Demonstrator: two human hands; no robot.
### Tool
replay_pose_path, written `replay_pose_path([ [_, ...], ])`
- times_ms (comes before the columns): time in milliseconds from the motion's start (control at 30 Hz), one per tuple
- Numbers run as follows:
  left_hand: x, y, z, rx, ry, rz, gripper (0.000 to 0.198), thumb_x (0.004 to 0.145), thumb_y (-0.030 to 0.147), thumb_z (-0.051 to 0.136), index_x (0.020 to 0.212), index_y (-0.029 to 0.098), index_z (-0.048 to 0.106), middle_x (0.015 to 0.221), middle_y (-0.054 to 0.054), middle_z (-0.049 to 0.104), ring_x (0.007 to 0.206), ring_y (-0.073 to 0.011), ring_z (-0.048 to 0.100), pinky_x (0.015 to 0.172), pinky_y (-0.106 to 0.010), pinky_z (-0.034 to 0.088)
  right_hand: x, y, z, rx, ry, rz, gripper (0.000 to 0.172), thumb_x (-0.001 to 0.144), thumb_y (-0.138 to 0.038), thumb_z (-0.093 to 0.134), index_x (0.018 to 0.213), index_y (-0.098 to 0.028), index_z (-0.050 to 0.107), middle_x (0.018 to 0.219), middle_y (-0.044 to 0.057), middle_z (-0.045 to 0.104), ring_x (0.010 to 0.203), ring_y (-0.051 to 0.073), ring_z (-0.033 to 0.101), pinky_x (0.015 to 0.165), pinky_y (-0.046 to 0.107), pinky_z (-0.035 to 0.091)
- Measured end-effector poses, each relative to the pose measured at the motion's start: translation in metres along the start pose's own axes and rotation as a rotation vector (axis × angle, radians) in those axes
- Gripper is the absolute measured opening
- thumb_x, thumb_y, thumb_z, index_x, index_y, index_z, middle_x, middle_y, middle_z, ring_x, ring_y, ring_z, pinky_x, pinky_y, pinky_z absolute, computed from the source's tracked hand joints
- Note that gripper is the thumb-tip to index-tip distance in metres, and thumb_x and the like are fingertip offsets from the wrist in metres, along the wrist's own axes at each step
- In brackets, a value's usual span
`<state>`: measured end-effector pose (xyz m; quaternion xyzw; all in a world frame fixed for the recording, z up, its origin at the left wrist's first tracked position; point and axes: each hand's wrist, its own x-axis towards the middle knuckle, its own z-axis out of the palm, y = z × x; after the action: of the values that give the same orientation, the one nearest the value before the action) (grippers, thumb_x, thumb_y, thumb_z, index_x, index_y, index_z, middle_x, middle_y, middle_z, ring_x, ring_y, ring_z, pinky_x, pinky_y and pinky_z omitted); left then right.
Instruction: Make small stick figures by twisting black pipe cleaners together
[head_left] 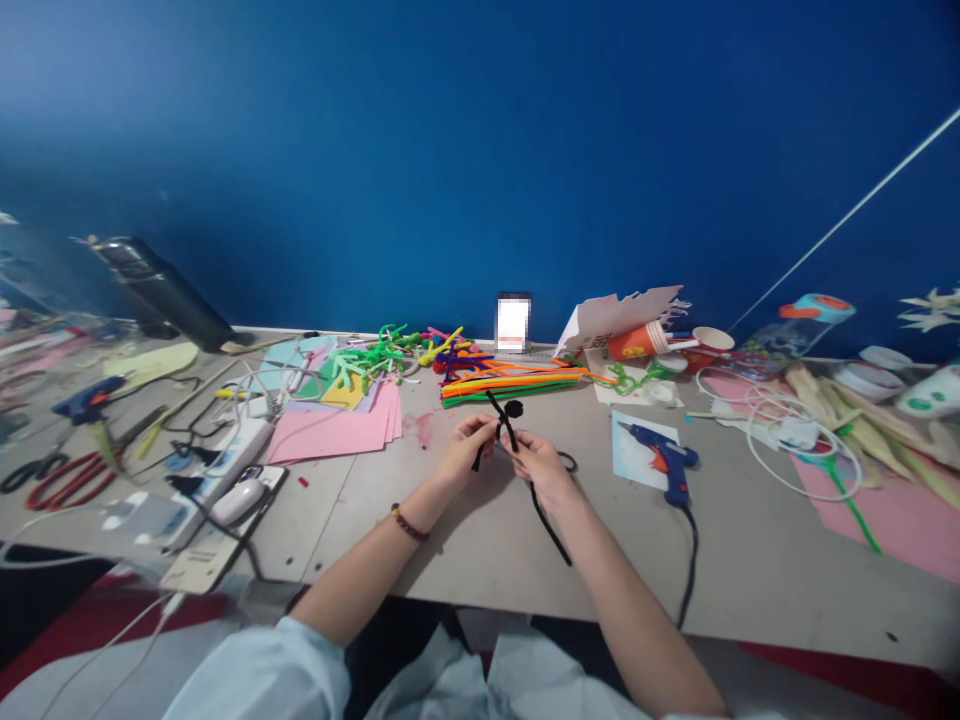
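Observation:
Both hands meet over the middle of the table around a black pipe cleaner figure (513, 409), which has a small round coil at its top and several thin strands. My left hand (471, 446) pinches it from the left side, with one short black end hanging below the fingertips. On the other side, my right hand (538, 462) is closed on the strands. A long black strand (550, 527) trails below that hand toward the table's front edge, and a black loop shows behind the wrist. The fingers hide how the strands join.
Beyond the hands lie orange and green pipe cleaners (517, 384) and a phone (514, 323) against the blue wall. At right is a blue glue gun (664, 458) with its cord. Pink paper (337, 425), a power strip (229, 470) and red-handled scissors (75, 480) are at left.

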<state>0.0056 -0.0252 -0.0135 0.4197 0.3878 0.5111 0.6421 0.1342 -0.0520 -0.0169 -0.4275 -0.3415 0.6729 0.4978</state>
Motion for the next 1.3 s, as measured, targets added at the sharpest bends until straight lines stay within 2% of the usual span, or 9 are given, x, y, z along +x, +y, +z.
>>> replay_pose_path([
  [200, -0.0036, 0.0016, 0.0004, 0.093, -0.109, 0.019, 0.035, 0.067, 0.047, 0.072, 0.072, 0.015, 0.06, 0.048, 0.005, 0.05, 0.037, -0.0046, 0.037, 0.038, -0.019, 0.026, 0.0007, -0.004, 0.0008, 0.124, 0.031, -0.006, 0.037, 0.051, -0.038, 0.084, 0.07, -0.017, 0.059, 0.045, -0.012, 0.037, 0.035, 0.0, 0.019, 0.036, 0.019, 0.007],
  [367, -0.0036, 0.0036, 0.0021, 0.073, -0.171, 0.068, 0.035, 0.068, 0.046, 0.072, 0.075, 0.016, 0.057, 0.059, 0.003, 0.056, 0.043, -0.0056, 0.044, 0.042, -0.02, 0.034, 0.0015, -0.003, -0.0012, 0.207, 0.014, 0.056, 0.039, 0.051, -0.041, 0.083, 0.069, -0.017, 0.057, 0.046, -0.011, 0.04, 0.034, 0.0, 0.023, 0.034, 0.017, 0.008],
  [467, -0.002, 0.0029, 0.003, 0.081, -0.137, 0.099, 0.036, 0.066, 0.046, 0.073, 0.076, 0.015, 0.06, 0.063, 0.002, 0.056, 0.046, -0.0057, 0.045, 0.043, -0.02, 0.034, 0.0029, -0.002, -0.0022, 0.234, 0.022, 0.072, 0.039, 0.051, -0.04, 0.083, 0.068, -0.018, 0.055, 0.046, -0.011, 0.04, 0.034, 0.001, 0.024, 0.033, 0.016, 0.01],
  [600, -0.0006, 0.0004, 0.0032, 0.122, -0.038, 0.056, 0.037, 0.062, 0.044, 0.076, 0.078, 0.013, 0.065, 0.055, 0.003, 0.055, 0.042, -0.0046, 0.039, 0.041, -0.02, 0.026, 0.004, -0.0022, -0.0037, 0.239, 0.034, 0.049, 0.039, 0.052, -0.039, 0.082, 0.066, -0.018, 0.053, 0.049, -0.011, 0.041, 0.035, 0.0, 0.025, 0.033, 0.016, 0.01],
  [733, -0.0005, 0.0002, 0.0026, 0.125, -0.006, 0.039, 0.035, 0.059, 0.041, 0.079, 0.079, 0.013, 0.069, 0.055, 0.001, 0.058, 0.042, -0.0047, 0.038, 0.041, -0.021, 0.025, 0.0054, -0.0016, -0.0057, 0.224, 0.032, 0.04, 0.038, 0.054, -0.04, 0.08, 0.067, -0.018, 0.053, 0.049, -0.011, 0.041, 0.034, 0.001, 0.026, 0.032, 0.016, 0.011],
  [933, -0.0007, 0.0002, 0.0012, 0.121, -0.031, 0.115, 0.023, 0.061, 0.034, 0.079, 0.074, 0.017, 0.072, 0.071, -0.004, 0.068, 0.062, -0.0124, 0.057, 0.058, -0.025, 0.043, 0.0074, 0.0012, -0.0072, 0.198, 0.118, 0.039, 0.045, 0.046, -0.044, 0.084, 0.065, -0.019, 0.052, 0.044, -0.011, 0.04, 0.034, 0.001, 0.024, 0.032, 0.016, 0.011],
  [1033, -0.0002, -0.0009, 0.0006, 0.13, -0.035, 0.138, 0.02, 0.062, 0.034, 0.079, 0.07, 0.018, 0.071, 0.072, -0.004, 0.068, 0.067, -0.014, 0.06, 0.066, -0.027, 0.046, 0.0068, 0.0019, -0.0063, 0.187, 0.161, 0.042, 0.048, 0.042, -0.047, 0.085, 0.061, -0.019, 0.05, 0.042, -0.01, 0.04, 0.035, 0.002, 0.025, 0.032, 0.016, 0.012],
  [1133, -0.0003, -0.0007, 0.0005, 0.163, -0.024, 0.156, 0.019, 0.065, 0.035, 0.077, 0.067, 0.017, 0.07, 0.067, -0.003, 0.066, 0.063, -0.0125, 0.058, 0.064, -0.026, 0.044, 0.0058, 0.0021, -0.0048, 0.19, 0.142, 0.055, 0.051, 0.039, -0.048, 0.085, 0.058, -0.019, 0.049, 0.041, -0.01, 0.04, 0.035, 0.002, 0.026, 0.033, 0.016, 0.013],
  [1300, -0.0033, 0.004, 0.002, 0.175, 0.004, 0.138, 0.025, 0.065, 0.041, 0.075, 0.068, 0.016, 0.068, 0.06, -0.001, 0.061, 0.055, -0.0098, 0.051, 0.055, -0.024, 0.038, 0.0031, 0.0013, -0.0018, 0.126, 0.118, 0.017, 0.042, 0.046, -0.041, 0.084, 0.068, -0.018, 0.057, 0.043, -0.011, 0.04, 0.035, 0.001, 0.024, 0.034, 0.016, 0.013],
])
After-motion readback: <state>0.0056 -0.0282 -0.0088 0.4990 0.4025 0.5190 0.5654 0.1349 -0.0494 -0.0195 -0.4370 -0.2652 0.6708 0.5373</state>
